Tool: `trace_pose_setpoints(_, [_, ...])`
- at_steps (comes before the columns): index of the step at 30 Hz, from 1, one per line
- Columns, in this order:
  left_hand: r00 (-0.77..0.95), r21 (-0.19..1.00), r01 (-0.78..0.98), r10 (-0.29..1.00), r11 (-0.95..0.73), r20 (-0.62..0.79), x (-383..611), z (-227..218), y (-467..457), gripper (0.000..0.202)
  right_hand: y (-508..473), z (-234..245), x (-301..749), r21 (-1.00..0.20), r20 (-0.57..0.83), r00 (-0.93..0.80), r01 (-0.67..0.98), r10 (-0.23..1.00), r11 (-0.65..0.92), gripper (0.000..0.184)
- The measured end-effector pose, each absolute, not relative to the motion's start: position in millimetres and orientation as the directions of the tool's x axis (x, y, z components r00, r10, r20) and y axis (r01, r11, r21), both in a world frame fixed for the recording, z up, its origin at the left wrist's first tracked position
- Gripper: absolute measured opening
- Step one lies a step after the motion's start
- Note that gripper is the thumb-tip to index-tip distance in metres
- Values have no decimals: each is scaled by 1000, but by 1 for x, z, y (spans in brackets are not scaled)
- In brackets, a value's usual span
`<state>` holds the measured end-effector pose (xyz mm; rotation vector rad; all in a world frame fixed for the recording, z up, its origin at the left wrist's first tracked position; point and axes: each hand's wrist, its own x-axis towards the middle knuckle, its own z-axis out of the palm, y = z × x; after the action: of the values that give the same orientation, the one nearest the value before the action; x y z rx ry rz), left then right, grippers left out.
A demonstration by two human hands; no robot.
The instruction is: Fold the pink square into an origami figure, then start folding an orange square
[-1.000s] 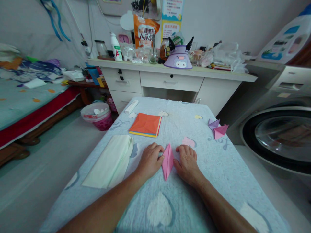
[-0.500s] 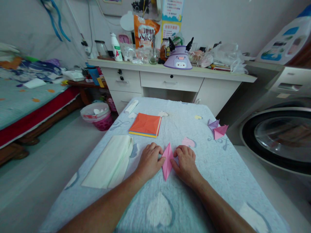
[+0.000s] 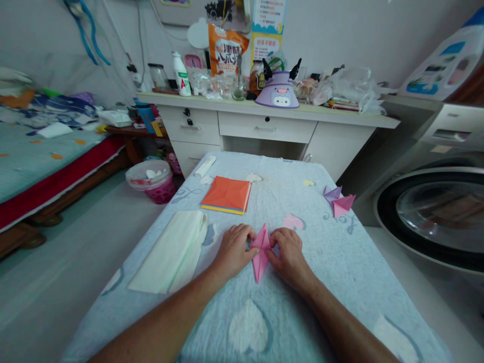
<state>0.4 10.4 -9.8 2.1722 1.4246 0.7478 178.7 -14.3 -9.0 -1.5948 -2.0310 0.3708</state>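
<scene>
A pink folded paper, shaped like a long narrow diamond with a crease down its middle, lies on the cloth-covered table. My left hand pinches its left edge, with the thumb on top of the paper. On the other edge my right hand grips it between thumb and curled fingers. Beyond my left hand rests a stack of square paper, orange on top with yellow and other colours beneath. Two folded paper pieces, one purple and one pink, sit at the table's far right.
A pale folded sheet lies left of my left forearm. Near the far left corner is a small white bar-shaped object. Past the table stands a white desk with items on top. A washing machine is at right, a pink bin at left.
The upper part of the pink paper has shifted slightly, and its middle folds look a little more parted. Both hands have kept hold of it, barely moving.
</scene>
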Motion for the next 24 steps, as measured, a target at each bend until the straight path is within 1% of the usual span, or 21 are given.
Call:
trace_pose_setpoints(3, [319,675,640,926,-367,200,1,-13,10,17,-15,-7,179,-559,224,-180,781,958,278,8])
trace_pose_setpoints(6, [302,763,558,936,-326,180,0,-15,10,23,-15,-9,180,-582,232,-173,764,957,279,8])
trace_pose_setpoints(10, [315,889,380,939,-256,136,0,-14,10,26,-15,-8,181,-623,267,-175,719,948,308,7])
trace_pose_setpoints(13, [322,961,212,941,-178,103,-1,-11,11,23,-16,-4,181,-709,284,-142,634,948,308,16])
trace_pose_setpoints(15, [323,987,109,943,-116,75,-1,-10,11,22,-18,-1,181,-769,264,-131,569,956,291,19])
trace_pose_setpoints(17, [316,997,43,947,-68,51,0,-9,11,23,-19,1,180,-812,246,-154,507,957,290,16])
trace_pose_setpoints(20, [289,999,18,957,-42,35,1,-9,10,23,-21,3,180,-839,271,-189,434,944,328,10])
trace_pose_setpoints(24, [288,998,28,957,-48,38,2,-9,9,17,-23,5,181,-852,320,-179,375,930,365,5])
